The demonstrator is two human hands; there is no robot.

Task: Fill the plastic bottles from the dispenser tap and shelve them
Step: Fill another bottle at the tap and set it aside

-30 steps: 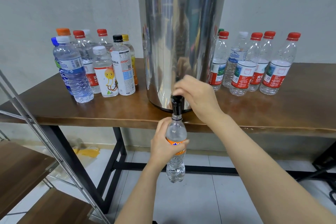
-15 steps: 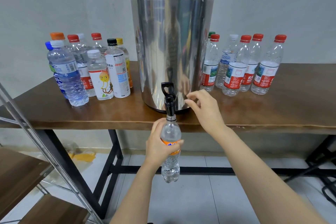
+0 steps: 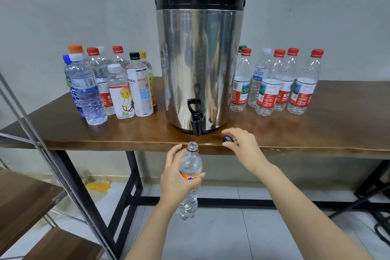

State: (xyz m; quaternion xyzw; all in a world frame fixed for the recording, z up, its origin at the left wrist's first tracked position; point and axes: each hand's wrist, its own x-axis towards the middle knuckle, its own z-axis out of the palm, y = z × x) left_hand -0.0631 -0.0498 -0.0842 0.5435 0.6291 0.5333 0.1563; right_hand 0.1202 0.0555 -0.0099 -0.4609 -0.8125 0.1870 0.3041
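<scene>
The left hand [image 3: 179,177] wraps its fingers round the orange label of an uncapped bottle [image 3: 191,164], upright just below the desk's [image 3: 316,133] front edge, mouth under the dispenser's [image 3: 199,59] tap [image 3: 195,120], likely to catch the stream. The right hand [image 3: 244,145], fingers curled, pinches a dark cap [image 3: 227,139] at that edge, probably for closing. The red-labelled bottles [image 3: 304,88] back right partly read 农夫; the held bottle's label is mostly covered.

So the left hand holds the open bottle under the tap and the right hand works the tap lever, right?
No: in the head view the right hand is off the tap, pinching a dark cap on the table. The left hand does hold the open bottle.
</scene>
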